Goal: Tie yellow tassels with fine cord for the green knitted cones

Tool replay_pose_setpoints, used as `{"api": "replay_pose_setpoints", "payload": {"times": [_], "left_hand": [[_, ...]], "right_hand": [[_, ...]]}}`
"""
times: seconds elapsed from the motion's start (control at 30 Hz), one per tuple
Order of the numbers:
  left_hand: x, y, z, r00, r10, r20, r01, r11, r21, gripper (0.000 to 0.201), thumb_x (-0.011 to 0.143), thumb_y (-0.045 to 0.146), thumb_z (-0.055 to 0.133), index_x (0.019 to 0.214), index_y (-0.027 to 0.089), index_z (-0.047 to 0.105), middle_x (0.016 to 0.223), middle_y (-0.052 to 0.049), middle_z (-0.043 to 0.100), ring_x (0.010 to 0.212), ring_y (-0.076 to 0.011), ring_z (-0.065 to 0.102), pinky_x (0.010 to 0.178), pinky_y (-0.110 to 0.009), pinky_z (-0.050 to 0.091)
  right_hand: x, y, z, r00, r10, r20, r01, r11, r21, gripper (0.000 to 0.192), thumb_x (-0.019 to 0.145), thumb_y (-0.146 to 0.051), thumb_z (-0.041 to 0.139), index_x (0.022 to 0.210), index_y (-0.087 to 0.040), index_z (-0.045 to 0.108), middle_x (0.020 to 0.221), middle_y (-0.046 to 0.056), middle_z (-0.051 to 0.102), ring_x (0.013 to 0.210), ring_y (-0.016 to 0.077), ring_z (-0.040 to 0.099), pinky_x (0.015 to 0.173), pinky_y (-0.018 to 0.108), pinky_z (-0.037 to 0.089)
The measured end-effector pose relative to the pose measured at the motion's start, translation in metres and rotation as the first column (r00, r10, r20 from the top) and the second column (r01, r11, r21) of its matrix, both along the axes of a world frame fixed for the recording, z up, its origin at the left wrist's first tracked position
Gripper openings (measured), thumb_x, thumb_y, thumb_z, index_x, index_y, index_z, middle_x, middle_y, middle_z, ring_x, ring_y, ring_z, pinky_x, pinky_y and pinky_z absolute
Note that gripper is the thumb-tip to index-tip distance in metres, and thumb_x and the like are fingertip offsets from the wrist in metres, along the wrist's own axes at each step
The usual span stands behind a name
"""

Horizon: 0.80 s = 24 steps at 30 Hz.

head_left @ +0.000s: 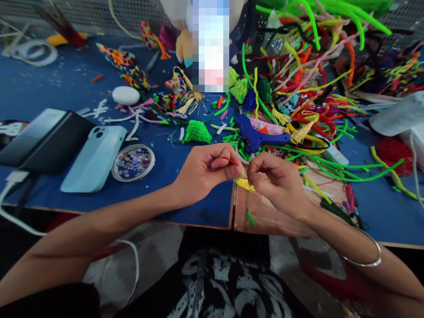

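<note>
My left hand (212, 167) is closed in a pinch, with a thin red cord (229, 160) running across its fingers. Close against it, my right hand (277, 180) also pinches, and its fingertips hide what they grip. A small yellow tassel (245, 184) hangs just below and between the two sets of fingertips; I cannot tell which hand bears it. Behind the hands lies a blue glue gun (265, 138), its nozzle end near a round dish of green bits. Left of that sits a bright green fuzzy piece (197, 132).
A light blue phone (94, 159), a dish of beads (153, 160) and a dark folding device (46, 139) lie left. Pipe cleaners (308, 84) heap up at the back right. A white egg-shaped object (126, 95) and multicoloured fuzzy pieces (122, 66) lie farther back.
</note>
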<state>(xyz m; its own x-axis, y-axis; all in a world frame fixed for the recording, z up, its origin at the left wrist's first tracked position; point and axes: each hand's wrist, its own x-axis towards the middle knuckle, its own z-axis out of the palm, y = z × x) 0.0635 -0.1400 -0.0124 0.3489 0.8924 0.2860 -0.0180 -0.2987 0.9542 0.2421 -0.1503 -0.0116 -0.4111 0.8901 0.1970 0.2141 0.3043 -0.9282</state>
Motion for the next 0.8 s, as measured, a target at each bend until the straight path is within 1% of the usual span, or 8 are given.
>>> {"api": "replay_pose_setpoints", "payload": {"times": [0.1, 0.2, 0.3, 0.37, 0.5, 0.57, 0.7, 0.8], "left_hand": [[-0.001, 0.001, -0.004, 0.999, -0.007, 0.053, 0.007, 1.0, -0.003, 0.044, 0.075, 0.011, 0.065, 0.052, 0.016, 0.028, 0.067, 0.002, 0.062, 0.061, -0.008, 0.054, 0.059, -0.023, 0.045], [-0.002, 0.0, -0.002, 1.0, 0.016, 0.006, -0.016, 1.0, 0.022, 0.044, 0.076, 0.012, 0.065, 0.052, 0.016, 0.029, 0.066, 0.002, 0.062, 0.061, -0.0084, 0.055, 0.06, -0.024, 0.045], [-0.001, -0.002, 0.004, 0.995, 0.058, -0.084, -0.052, 0.997, 0.063, 0.044, 0.076, 0.011, 0.064, 0.051, 0.016, 0.029, 0.065, 0.003, 0.061, 0.06, -0.0085, 0.055, 0.06, -0.024, 0.046], [-0.001, -0.003, 0.008, 0.987, 0.083, -0.136, -0.074, 0.995, 0.074, 0.044, 0.076, 0.011, 0.063, 0.05, 0.016, 0.028, 0.065, 0.002, 0.061, 0.059, -0.0086, 0.055, 0.06, -0.024, 0.046], [0.0, -0.005, 0.011, 0.977, 0.109, -0.185, -0.096, 0.992, 0.079, 0.044, 0.075, 0.011, 0.063, 0.05, 0.016, 0.027, 0.064, 0.002, 0.06, 0.059, -0.0083, 0.054, 0.059, -0.023, 0.046], [0.0, -0.006, 0.012, 0.971, 0.12, -0.208, -0.105, 0.991, 0.079, 0.044, 0.075, 0.011, 0.062, 0.05, 0.016, 0.026, 0.064, 0.002, 0.06, 0.059, -0.0084, 0.054, 0.06, -0.023, 0.046], [0.001, -0.007, 0.012, 0.958, 0.138, -0.25, -0.118, 0.989, 0.093, 0.044, 0.076, 0.012, 0.061, 0.05, 0.017, 0.025, 0.065, 0.002, 0.061, 0.06, -0.0085, 0.054, 0.06, -0.022, 0.046], [0.001, -0.007, 0.01, 0.962, 0.129, -0.241, -0.104, 0.988, 0.116, 0.044, 0.076, 0.014, 0.061, 0.051, 0.017, 0.026, 0.065, 0.002, 0.06, 0.059, -0.0083, 0.053, 0.059, -0.022, 0.046]], "right_hand": [[0.001, 0.002, 0.0, 1.0, 0.0, -0.011, 0.0, 1.0, 0.011, 0.01, 0.077, -0.01, 0.047, 0.071, -0.017, 0.05, 0.062, -0.005, 0.049, 0.058, 0.0072, 0.047, 0.054, 0.021, 0.038], [0.0, 0.0, 0.001, 1.0, -0.017, 0.018, 0.015, 0.997, 0.072, 0.009, 0.079, -0.01, 0.049, 0.074, -0.017, 0.052, 0.065, -0.004, 0.052, 0.06, 0.0074, 0.05, 0.055, 0.021, 0.04], [-0.003, -0.003, 0.002, 0.998, -0.05, 0.046, 0.04, 0.981, 0.187, 0.004, 0.081, -0.013, 0.055, 0.08, -0.016, 0.057, 0.07, -0.002, 0.059, 0.062, 0.0073, 0.053, 0.058, 0.02, 0.043], [-0.004, -0.005, 0.002, 0.992, -0.083, 0.091, 0.053, 0.955, 0.292, 0.002, 0.081, -0.013, 0.057, 0.082, -0.015, 0.058, 0.071, -0.001, 0.061, 0.062, 0.0075, 0.055, 0.058, 0.019, 0.044], [-0.004, -0.007, 0.001, 0.966, -0.191, 0.177, 0.082, 0.868, 0.491, 0.006, 0.079, -0.007, 0.059, 0.078, -0.013, 0.059, 0.068, 0.001, 0.063, 0.061, 0.0066, 0.056, 0.059, 0.017, 0.044], [-0.004, -0.007, 0.001, 0.961, -0.207, 0.186, 0.083, 0.85, 0.52, 0.007, 0.078, -0.006, 0.059, 0.078, -0.012, 0.06, 0.067, 0.001, 0.064, 0.06, 0.0064, 0.057, 0.058, 0.017, 0.044], [-0.004, -0.006, 0.001, 0.96, -0.202, 0.196, 0.07, 0.844, 0.531, 0.009, 0.078, -0.007, 0.057, 0.076, -0.015, 0.058, 0.066, 0.0, 0.063, 0.06, 0.0073, 0.057, 0.057, 0.018, 0.044], [-0.004, -0.005, 0.001, 0.956, -0.194, 0.221, 0.051, 0.848, 0.527, 0.011, 0.078, -0.007, 0.055, 0.074, -0.017, 0.056, 0.066, -0.001, 0.062, 0.06, 0.0084, 0.057, 0.057, 0.019, 0.043]]}}
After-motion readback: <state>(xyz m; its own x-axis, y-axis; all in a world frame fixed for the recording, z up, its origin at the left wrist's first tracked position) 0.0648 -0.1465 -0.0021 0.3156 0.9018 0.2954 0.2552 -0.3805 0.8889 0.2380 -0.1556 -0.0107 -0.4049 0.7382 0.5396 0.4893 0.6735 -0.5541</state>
